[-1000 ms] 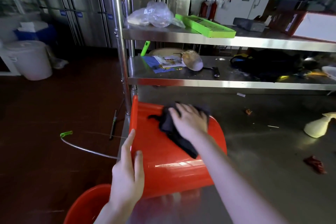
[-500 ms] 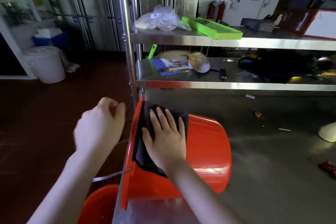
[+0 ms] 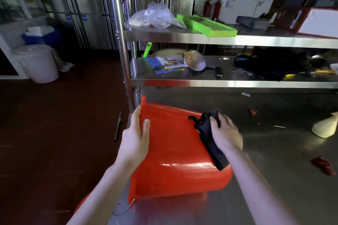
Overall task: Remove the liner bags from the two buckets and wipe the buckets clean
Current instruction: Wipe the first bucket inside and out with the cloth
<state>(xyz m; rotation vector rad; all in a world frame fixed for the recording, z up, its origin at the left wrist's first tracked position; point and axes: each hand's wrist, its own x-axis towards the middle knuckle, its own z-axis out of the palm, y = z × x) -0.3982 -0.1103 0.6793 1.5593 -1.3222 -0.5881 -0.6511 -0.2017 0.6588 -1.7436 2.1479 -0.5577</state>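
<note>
A red bucket (image 3: pixel 175 162) is lying on its side on the steel table (image 3: pixel 278 153), its open rim hanging just over the table's left edge and its base pointing right. The person's left hand (image 3: pixel 136 139) is resting flat on the wall right at the rim, fingers straight and spread, steadying rather than gripping. The right hand (image 3: pixel 225 133) is bearing down on a black cloth (image 3: pixel 210 142) near the base end, with its fingers bending over the bunched top of the cloth and holding it against the plastic. No liner is showing on this bucket, so I'd say the wiping is under way. A second red bucket (image 3: pixel 82 204) is peeking out below the table edge, mostly hidden behind the left forearm.

The bucket is looking light and glossy — thin plastic that is likely to roll or skid on the smooth steel under a hard rub. The stiffest place to hold is the thick rim, where the left hand already is; the wire handle (image 3: pixel 130 204) dangling beneath it is too loose to brace with. The cloth is soft and limp — it needs pressing, not pinching.
</note>
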